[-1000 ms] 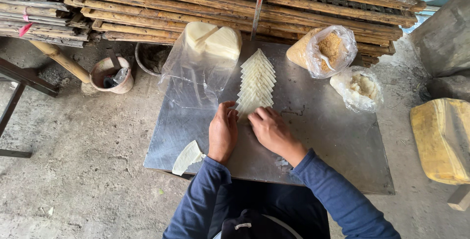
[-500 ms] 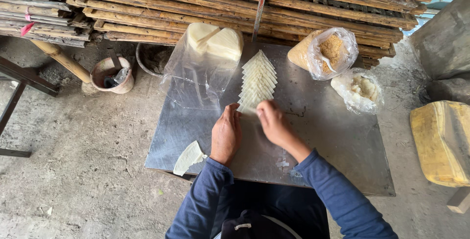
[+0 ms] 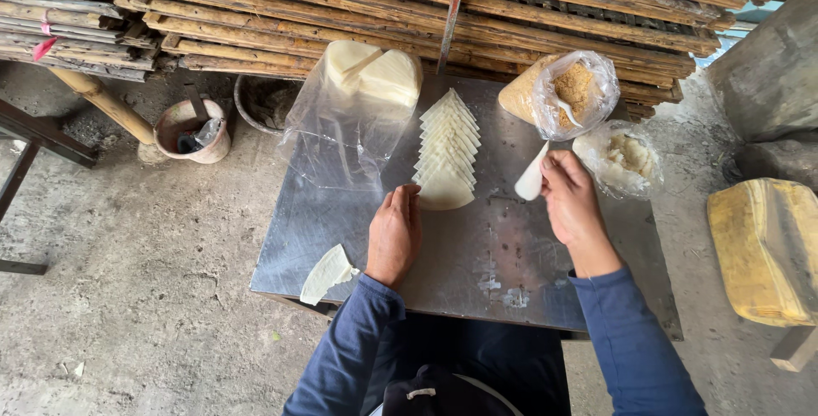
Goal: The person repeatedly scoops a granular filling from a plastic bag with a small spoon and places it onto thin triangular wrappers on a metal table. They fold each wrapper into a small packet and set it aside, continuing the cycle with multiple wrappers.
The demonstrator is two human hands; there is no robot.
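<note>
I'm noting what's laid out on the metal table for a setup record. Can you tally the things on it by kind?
Plastic bags: 3, one of pale sheets, one of brown crumbs, one of whitish filling
Rows of overlapping pale wrappers: 1
Loose wrapper pieces: 1
White spoons, by the right hand: 1
Total: 6

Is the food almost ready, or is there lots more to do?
Done: a neat row of overlapping pale wrappers lies on the metal table. In hand: the right hand holds a white spoon; the left hand rests beside the row. Left: the wrappers look unfilled, and the bags of brown crumbs and white filling remain.
</note>
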